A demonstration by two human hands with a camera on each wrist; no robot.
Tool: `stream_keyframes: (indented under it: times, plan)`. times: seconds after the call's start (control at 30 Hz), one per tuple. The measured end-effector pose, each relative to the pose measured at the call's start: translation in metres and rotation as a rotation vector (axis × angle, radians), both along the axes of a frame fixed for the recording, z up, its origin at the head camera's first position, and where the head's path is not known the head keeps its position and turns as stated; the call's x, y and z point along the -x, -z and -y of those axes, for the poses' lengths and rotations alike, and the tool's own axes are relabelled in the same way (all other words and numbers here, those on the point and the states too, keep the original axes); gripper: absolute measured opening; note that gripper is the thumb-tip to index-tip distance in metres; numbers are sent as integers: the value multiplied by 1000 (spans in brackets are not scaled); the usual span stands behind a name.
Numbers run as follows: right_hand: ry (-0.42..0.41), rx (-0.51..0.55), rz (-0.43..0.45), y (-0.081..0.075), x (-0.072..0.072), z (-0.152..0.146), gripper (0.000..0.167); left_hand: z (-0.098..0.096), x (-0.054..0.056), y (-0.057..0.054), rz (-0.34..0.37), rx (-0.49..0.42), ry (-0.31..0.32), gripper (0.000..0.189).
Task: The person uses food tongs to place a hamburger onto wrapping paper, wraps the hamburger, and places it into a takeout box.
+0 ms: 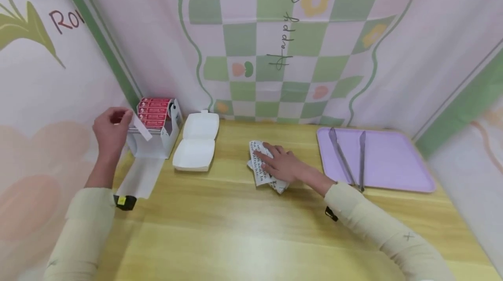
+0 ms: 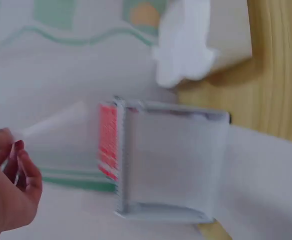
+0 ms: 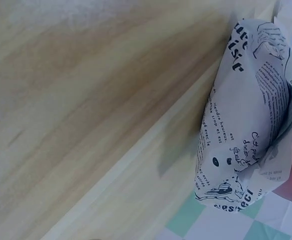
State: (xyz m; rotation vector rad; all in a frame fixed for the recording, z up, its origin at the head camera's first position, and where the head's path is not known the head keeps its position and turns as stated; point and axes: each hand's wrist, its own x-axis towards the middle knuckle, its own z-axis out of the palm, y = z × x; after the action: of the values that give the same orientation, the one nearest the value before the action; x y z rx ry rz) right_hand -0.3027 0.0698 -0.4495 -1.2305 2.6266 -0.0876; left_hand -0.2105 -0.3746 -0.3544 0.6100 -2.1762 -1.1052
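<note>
My left hand (image 1: 111, 130) pinches one end of a small white strip (image 1: 142, 128) between thumb and fingertips. It is raised beside a label dispenser (image 1: 170, 134) that carries a roll of red printed labels (image 1: 153, 110). In the left wrist view the strip (image 2: 55, 119) sticks out from the fingers, blurred. A folded packet of newsprint-patterned paper (image 1: 259, 167) lies on the table under my right hand (image 1: 280, 165), whose fingers stretch across its top. The right wrist view shows the packet's printed side (image 3: 241, 120); whatever is inside is hidden.
A white clamshell box (image 1: 194, 154) stands with its lid up, right of the dispenser. Pale backing paper (image 1: 141, 178) trails from the dispenser onto the wooden table (image 1: 235, 228). At the right, a purple tray (image 1: 393, 158) bears metal tongs (image 1: 362, 158). A patterned curtain hangs behind.
</note>
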Motion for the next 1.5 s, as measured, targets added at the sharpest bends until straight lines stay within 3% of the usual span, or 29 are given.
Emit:
stream_keyframes:
  times: [0.07, 0.13, 0.23, 0.33, 0.43, 0.53, 0.67, 0.8, 1.07, 1.27, 1.5]
  plan:
    - [-1, 14, 21, -2, 2, -4, 57, -16, -7, -2, 4, -8, 56, 32]
    - [-2, 39, 45, -4, 4, -7, 59, -36, -13, 2, 18, 20, 167, 34]
    - [-15, 64, 59, -7, 7, -9, 67, -73, -19, 20, 42, 0, 398, 36]
    - [-15, 63, 79, -8, 9, -8, 74, -112, -23, 42, 79, -83, 648, 30]
    - [-12, 51, 96, -7, 10, -7, 76, -147, -26, 62, 88, -129, 851, 25]
    - [-16, 52, 99, -8, 10, -4, 77, -175, -29, 74, 124, -197, 984, 25]
    - [-8, 57, 116, -10, 11, -1, 76, -203, -32, 86, 194, -409, 1085, 36]
    - [8, 62, 135, -11, 12, -1, 76, -226, -36, 100, 209, -557, 1060, 43]
    - [13, 41, 124, -8, 6, -2, 77, -258, -42, 123, 172, -800, 779, 46]
    - [11, 36, 118, -6, 4, 0, 76, -274, -44, 130, 83, -1036, 631, 49]
    - [18, 38, 101, -7, 7, -2, 77, -288, -43, 132, 18, -1189, 562, 50]
